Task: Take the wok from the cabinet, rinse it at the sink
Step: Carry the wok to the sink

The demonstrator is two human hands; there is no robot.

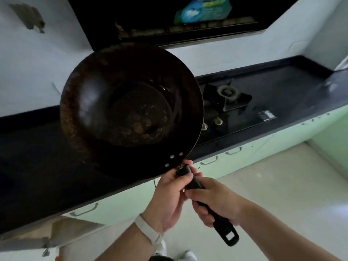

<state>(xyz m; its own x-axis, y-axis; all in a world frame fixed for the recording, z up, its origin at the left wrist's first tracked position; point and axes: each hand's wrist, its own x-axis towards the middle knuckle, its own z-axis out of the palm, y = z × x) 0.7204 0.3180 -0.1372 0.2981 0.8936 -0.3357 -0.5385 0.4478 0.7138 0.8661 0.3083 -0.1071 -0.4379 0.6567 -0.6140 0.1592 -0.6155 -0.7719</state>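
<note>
**Wok held in both hands over the counter's front edge**

You have the wok (131,112) up in the air, tilted so its dark, rust-flecked inside faces you. Its bowl hangs over the black countertop (37,166), covering the left part of the gas hob (244,113), and its rim near the handle sits just above the counter's front edge. Three pale rivets show on the wall where the handle joins.

Your left hand (169,200) is closed around the top of the black handle (195,181), right at the joint with the bowl, thumb and fingers wrapped from the left side. A white band (148,230) sits on that wrist. Your right hand (216,202) is clenched on the handle lower down, just behind the left hand and touching it; the handle's end with its hanging hole sticks out below your palm.

To the right of the wok, one burner (227,93) and two brass knobs (211,123) are in view on the hob. The range hood (169,19) hangs above, right behind the wok's far rim. Pale green cabinet doors (235,157) with slim handles run under the counter edge. The far left of the counter is very dark, so what lies there is hard to make out.
</note>
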